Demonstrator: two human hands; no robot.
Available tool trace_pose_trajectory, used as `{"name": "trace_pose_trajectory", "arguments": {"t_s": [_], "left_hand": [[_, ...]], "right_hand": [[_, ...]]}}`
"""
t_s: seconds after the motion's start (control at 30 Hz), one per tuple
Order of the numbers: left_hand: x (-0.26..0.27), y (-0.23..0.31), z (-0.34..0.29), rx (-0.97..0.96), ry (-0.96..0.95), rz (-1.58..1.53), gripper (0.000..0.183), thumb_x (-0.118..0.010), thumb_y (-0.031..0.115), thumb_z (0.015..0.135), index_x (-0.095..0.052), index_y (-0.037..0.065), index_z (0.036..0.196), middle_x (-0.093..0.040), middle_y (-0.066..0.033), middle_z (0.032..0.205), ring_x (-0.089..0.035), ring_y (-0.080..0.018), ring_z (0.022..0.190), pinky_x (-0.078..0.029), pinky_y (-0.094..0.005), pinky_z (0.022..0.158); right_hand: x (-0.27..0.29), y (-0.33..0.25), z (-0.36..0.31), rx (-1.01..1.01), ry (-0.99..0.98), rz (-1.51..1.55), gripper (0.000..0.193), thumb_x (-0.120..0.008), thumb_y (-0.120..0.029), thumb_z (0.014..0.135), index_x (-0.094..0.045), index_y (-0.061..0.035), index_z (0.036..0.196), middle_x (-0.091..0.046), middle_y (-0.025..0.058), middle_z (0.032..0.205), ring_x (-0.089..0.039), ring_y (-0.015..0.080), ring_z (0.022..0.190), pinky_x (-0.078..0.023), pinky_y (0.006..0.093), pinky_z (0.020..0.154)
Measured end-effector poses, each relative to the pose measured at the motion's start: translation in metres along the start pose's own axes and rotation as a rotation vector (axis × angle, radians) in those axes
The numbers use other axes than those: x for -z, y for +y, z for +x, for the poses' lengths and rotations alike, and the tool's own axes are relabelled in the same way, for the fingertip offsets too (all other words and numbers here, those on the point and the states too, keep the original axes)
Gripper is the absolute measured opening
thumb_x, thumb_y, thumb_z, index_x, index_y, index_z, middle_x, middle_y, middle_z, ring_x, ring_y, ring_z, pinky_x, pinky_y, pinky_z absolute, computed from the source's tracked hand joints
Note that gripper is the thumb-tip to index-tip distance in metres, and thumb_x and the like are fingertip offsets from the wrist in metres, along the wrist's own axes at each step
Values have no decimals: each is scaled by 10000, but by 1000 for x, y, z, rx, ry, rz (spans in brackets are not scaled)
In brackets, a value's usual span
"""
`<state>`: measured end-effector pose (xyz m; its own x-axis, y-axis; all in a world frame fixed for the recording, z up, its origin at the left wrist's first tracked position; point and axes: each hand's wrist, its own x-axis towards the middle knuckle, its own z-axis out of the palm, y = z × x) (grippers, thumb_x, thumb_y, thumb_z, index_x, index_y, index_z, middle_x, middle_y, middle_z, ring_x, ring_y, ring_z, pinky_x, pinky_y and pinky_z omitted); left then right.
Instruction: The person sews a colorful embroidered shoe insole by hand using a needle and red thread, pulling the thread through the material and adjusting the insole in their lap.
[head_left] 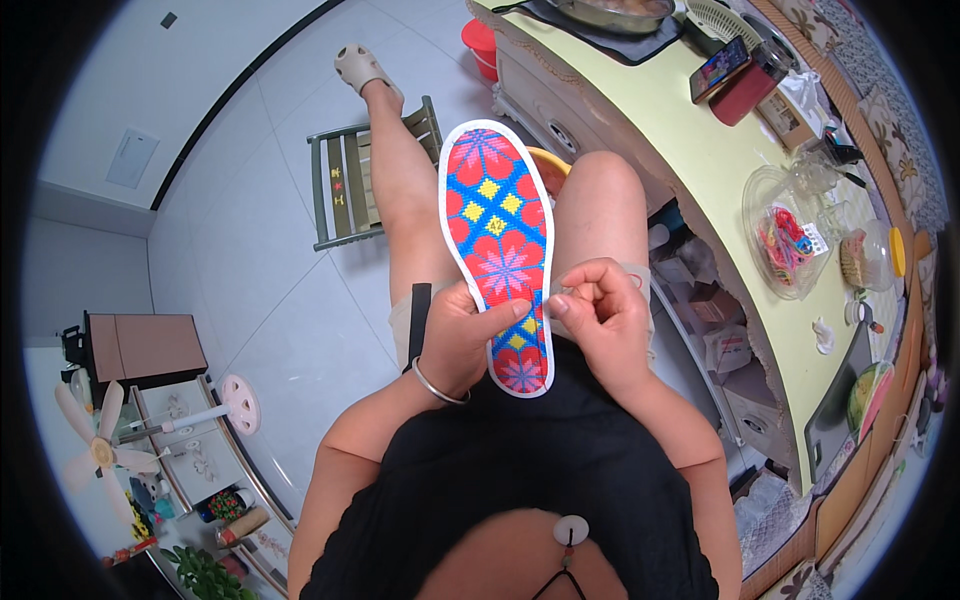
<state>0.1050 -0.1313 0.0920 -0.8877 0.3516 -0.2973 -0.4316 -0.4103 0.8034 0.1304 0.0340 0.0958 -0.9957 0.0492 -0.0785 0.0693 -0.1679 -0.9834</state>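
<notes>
An embroidered shoe insole (500,222) with a white edge and red, blue, pink and yellow flower pattern is held up over my lap, its toe end pointing away. My left hand (462,335) grips its left edge near the heel, the thumb lying across the stitched face. By the opposite edge, my right hand (605,315) is closed in a pinch, thumb against forefinger. Whatever sits between those fingertips is too small to make out. A dark thread-like line runs down the heel part of the insole.
A folding stool (345,185) stands by my left leg. To the right, a long yellowish table (700,150) carries a phone (720,68), a red flask (748,88), a plastic tray of coloured thread (785,240) and a clear jar (870,255). A fan (103,450) stands lower left.
</notes>
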Motion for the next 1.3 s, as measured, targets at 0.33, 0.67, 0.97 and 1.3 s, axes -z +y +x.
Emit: {"name": "trace_pose_trajectory", "arguments": {"t_s": [0.33, 0.67, 0.97, 1.3], "left_hand": [[1, 5, 3, -126, 116, 100, 236, -646, -4, 800, -599, -39, 1029, -670, -101, 967, -656, -152, 833, -529, -276, 750], [8, 8, 2, -88, 126, 272, 244, -659, 11, 790, -604, -44, 1021, -672, -100, 960, -653, -148, 800, -526, -284, 725], [22, 31, -3, -1203, -121, 1356, 474, -753, 95, 595, -629, 61, 1051, -548, -36, 802, -552, -221, 691, -448, -325, 607], [21, 27, -9, -1273, -201, 1336, 434, -708, 72, 621, -633, 50, 1048, -548, -38, 829, -552, -219, 695, -443, -327, 615]], "right_hand": [[5, 1, -2, -241, -258, -279, 168, -735, -80, 734, -583, -21, 695, -383, -59, 521, -341, 36, 506, -309, 243, 458], [21, -2, 23, -44, 38, -119, 61, -604, -53, 861, -590, 5, 850, -459, -77, 608, -360, 0, 546, -297, 172, 497], [17, 8, 16, 50, 0, -124, 82, -515, -16, 911, -563, 25, 964, -598, 22, 866, -524, 55, 739, -439, 193, 674], [9, -15, 3, 56, -188, 54, 233, -563, 10, 855, -537, 6, 1086, -489, -43, 731, -456, 8, 641, -348, 154, 582]]}}
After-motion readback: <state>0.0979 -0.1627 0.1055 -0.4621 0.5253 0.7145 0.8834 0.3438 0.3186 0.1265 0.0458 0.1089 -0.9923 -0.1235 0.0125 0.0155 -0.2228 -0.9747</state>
